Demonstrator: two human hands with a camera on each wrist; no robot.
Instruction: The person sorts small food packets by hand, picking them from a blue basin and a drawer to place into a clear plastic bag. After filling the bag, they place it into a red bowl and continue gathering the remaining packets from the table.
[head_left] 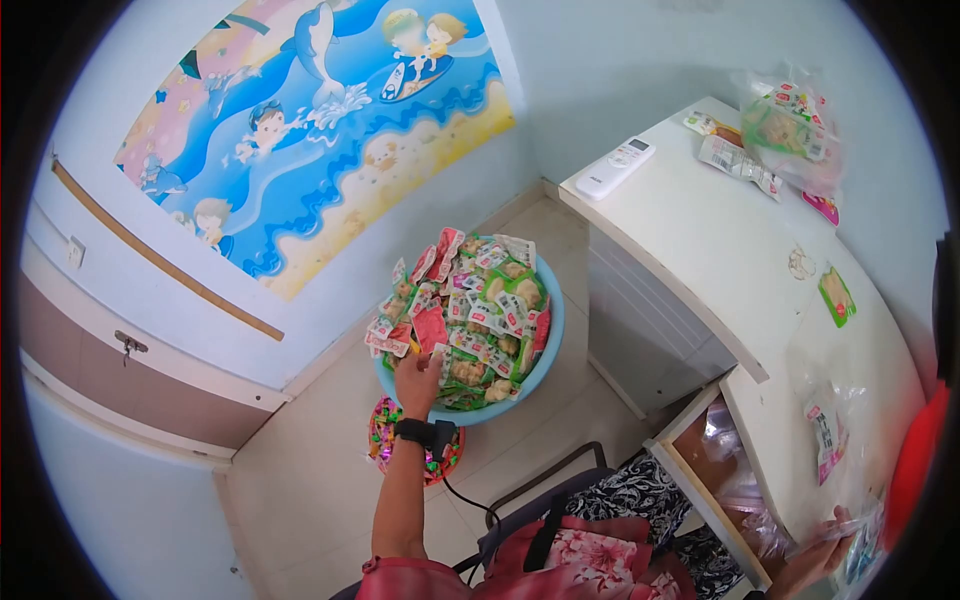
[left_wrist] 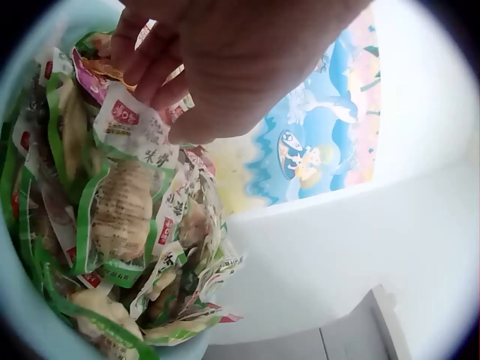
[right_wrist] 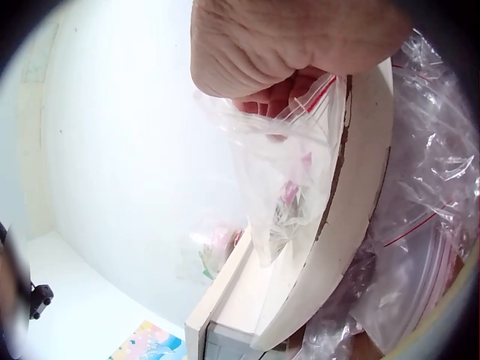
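In the head view, my left hand (head_left: 416,385) reaches over the near-left side of a blue basin (head_left: 553,320) heaped with snack packets. Its curled fingers are right at a white-labelled snack packet (left_wrist: 131,124) in the left wrist view; I cannot tell whether they pinch it. Other packets (left_wrist: 120,214) with green edges lie beneath. At the lower right, my right hand (head_left: 820,550) grips a clear zip bag (right_wrist: 262,161) with a red line along its mouth. A pink-and-white packet (head_left: 826,432) shows through the plastic above that hand.
An open drawer (head_left: 682,470) under the white counter (head_left: 690,230) holds clear plastic bags. On the counter lie a remote control (head_left: 615,169), a green packet (head_left: 837,296) and a filled clear bag (head_left: 795,135). A red basket (head_left: 378,440) of small colourful wrapped pieces stands beside the basin.
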